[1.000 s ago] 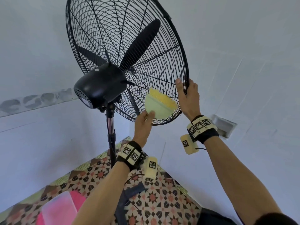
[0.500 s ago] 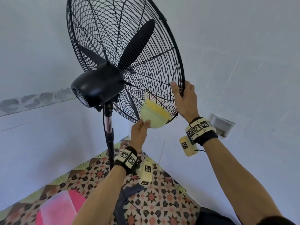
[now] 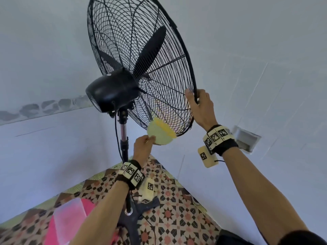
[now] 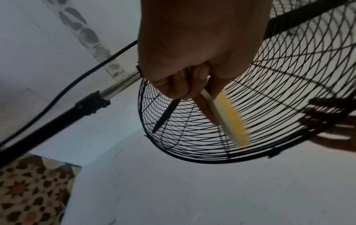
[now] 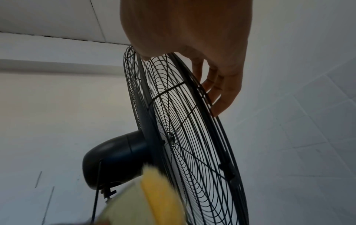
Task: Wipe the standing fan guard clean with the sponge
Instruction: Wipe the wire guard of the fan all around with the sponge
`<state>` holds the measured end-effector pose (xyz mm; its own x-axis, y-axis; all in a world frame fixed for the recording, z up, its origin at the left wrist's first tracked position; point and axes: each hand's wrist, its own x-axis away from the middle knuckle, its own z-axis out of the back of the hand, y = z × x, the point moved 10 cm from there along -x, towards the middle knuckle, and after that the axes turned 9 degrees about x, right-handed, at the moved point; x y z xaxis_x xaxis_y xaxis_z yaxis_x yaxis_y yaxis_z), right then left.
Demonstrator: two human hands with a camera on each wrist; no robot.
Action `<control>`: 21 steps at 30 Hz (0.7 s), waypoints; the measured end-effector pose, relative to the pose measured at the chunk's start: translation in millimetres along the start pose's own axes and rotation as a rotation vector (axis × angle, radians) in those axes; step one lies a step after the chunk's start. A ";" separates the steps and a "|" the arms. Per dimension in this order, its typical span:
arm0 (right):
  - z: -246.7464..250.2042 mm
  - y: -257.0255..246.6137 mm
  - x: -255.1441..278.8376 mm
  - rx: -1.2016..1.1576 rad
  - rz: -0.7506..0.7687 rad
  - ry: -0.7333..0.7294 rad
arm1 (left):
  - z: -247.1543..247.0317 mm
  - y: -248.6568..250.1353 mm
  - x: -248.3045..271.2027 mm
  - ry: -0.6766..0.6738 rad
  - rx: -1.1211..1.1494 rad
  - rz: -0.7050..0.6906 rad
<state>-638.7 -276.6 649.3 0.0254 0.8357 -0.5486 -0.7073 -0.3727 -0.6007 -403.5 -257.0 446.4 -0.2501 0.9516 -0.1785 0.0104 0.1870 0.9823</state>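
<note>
Head view, far left: a pink and clear plastic item lies on the patterned floor, low in the corner of pale walls.
Fan stand: the pole rises from a dark base to the black motor housing; a black cord hangs beside the pole.
Left hand: the left hand is raised below the guard's lower edge, fingers and thumb pinching the near end of the sponge.
Sponge: pale green backing toward the person, yellow face against the wires at the bottom of the fan guard, just right of the pole.
Left wrist view: the fingers run along the sponge's pale side, with the yellow side pressed to the mesh; the picture is blurred.
Fan guard: round black wire cage, tilted, with dark blades inside.
Right hand: the right hand clasps the guard's outer rim on its lower right, thumb on the near side.
Right wrist view: the fingers lie over the far side of the rim.
Far right: a small recessed box sits in the wall.
</note>
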 end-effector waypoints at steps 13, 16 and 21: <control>0.5 -7.2 8.4 -0.093 0.049 0.000 | -21.5 -22.5 41.0 0.144 0.100 0.065; -1.8 -7.3 5.5 -0.066 0.049 -0.004 | -32.1 22.3 42.9 0.098 0.348 -0.046; -1.3 -5.1 1.5 -0.070 0.026 -0.008 | -27.7 7.1 32.6 0.169 0.278 0.003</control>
<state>-634.1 -273.9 650.8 0.0023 0.8286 -0.5598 -0.6563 -0.4211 -0.6261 -438.4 -231.4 449.1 -0.4065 0.9027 -0.1409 0.2693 0.2657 0.9257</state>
